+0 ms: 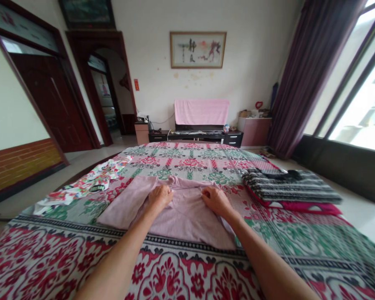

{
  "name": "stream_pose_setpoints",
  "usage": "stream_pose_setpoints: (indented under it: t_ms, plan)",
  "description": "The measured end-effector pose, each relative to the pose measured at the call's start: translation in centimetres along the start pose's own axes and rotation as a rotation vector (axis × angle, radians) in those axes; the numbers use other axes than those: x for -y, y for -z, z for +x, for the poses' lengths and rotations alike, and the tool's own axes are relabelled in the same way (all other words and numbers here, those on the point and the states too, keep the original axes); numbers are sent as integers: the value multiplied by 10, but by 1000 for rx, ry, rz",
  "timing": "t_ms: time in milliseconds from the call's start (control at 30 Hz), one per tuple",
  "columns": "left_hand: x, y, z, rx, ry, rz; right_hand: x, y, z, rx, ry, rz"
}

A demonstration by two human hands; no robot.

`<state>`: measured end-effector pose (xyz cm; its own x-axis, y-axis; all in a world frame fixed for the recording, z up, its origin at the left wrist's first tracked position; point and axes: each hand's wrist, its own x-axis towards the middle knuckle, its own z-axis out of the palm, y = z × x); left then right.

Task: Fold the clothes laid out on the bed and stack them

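A pale pink garment (187,221), which looks like a shirt, lies spread on the patterned tablecloth (168,275) in front of me. My left hand (160,196) is closed on its cloth left of the middle, with the fingers curled under. On the other side my right hand (215,198) pinches the fabric near the right edge. The garment's far edge, with a bunched fold, shows between and beyond both hands. One part of it spreads out to the left, past my left wrist. My forearms hide some of the near cloth.
To the right sits a stack of folded clothes (293,189), black-and-white striped above red. A white garment with a colourful print (93,181) lies crumpled at the left edge. Beyond the table stand a low black cabinet (234,138) and a screen-shaped object under a pink cloth (201,111).
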<state>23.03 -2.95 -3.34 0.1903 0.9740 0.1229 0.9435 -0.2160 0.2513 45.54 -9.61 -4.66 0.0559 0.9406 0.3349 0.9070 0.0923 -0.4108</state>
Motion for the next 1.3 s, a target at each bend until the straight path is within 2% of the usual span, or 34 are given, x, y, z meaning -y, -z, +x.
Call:
stream_pose_setpoints:
  t_ms: [200,333,533,733,833,933,1033,1300]
  plan:
    - [3,4,4,-71,-6,-31,-3,-3,3,-67,20,47]
    - [6,2,5,-101,-33,-48,-2,-2,3,-81,28,-12]
    - [12,8,8,6,-80,-66,5,6,0,-4,28,-50]
    - [22,19,4,273,-112,-191,12,9,13,38,-130,-147]
    - [21,18,1,270,-143,-179,15,2,22,73,-233,-179]
    - [16,17,-2,227,-135,-106,18,-7,27,46,-292,-198]
    - [12,20,-4,220,-119,-62,18,-11,26,13,-273,-213]
    - [12,20,-1,218,-105,-8,14,-3,20,-42,-264,-184]
